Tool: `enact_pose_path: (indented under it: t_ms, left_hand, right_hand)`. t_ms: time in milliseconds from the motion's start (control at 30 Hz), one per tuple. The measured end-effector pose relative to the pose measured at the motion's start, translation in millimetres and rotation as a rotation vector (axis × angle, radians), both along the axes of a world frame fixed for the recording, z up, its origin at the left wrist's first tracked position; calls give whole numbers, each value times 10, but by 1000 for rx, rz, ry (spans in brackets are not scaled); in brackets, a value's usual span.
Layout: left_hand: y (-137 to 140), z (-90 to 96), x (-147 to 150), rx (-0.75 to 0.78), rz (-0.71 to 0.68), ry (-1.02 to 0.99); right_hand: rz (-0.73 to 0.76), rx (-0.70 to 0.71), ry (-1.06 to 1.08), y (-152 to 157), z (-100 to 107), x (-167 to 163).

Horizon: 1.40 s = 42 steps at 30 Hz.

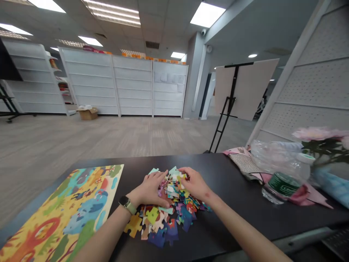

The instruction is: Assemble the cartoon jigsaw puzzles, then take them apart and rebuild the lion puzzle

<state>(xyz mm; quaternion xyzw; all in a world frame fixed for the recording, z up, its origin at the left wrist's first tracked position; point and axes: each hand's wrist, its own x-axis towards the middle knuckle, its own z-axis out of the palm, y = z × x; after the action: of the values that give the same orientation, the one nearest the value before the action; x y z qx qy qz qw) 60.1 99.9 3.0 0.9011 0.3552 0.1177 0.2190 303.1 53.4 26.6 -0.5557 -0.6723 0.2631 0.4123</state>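
Note:
A heap of colourful jigsaw puzzle pieces [174,193] lies loose on the black table, some overlapping. My left hand [152,189] rests over the heap's left side, open with its fingers stretched out; a pale watch is on that wrist. At the far right side of the heap is my right hand [195,183], its fingers curved and thumb apart, touching pieces near a yellow one. Several dark blue pieces [163,234] and an orange-yellow piece [134,225] lie at the near edge. Pieces under my palms are hidden.
An illustrated animal sheet [81,207] covers the left of the black table [223,233]. At right are a plastic bottle with a green label [285,183], clear plastic wrap, a patterned cloth [242,163] and pink flowers [316,134]. Beyond stand an easel [230,100] and white shelving.

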Motion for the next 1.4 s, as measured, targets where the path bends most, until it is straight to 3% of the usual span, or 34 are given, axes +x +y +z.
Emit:
enact_pose_path:
  t_ms: [100,333,467,600,667,800,900,1100,1233,1400]
  left_hand:
    - [-34,39,7,28,-38,-59]
    - [-95,65,86,-43,-98,-257]
    - [-88,196,123,-26,-121,-273]
    - [-315,349,-127,43,13,-131]
    - [-576,303,-311,29,141,-29]
    - [-1087,-2,-476,-30,366,67]
    - [-1240,-155,-334,51,413,45]
    - [-1144,-132,-16,118,368,-65]
    - [-1154,-120,-12,118,368,-68]
    - [-1418,-124,129,178,397,-60]
  right_hand:
    - [-50,140,-365,-214,-68,97]
    - [101,-45,-587,-540,-217,156]
    - [89,62,-586,-598,-219,-16]
    - [133,125,-536,-638,-223,46]
    - [124,131,-476,-655,-250,126]
    - [-57,54,-397,-638,-317,106]
    - [-143,8,-446,-596,-340,-84]
    - [-178,14,-408,-571,-319,-421]
    - [-188,62,-401,-590,-306,-486]
    - [-272,36,-483,-586,-266,-447]
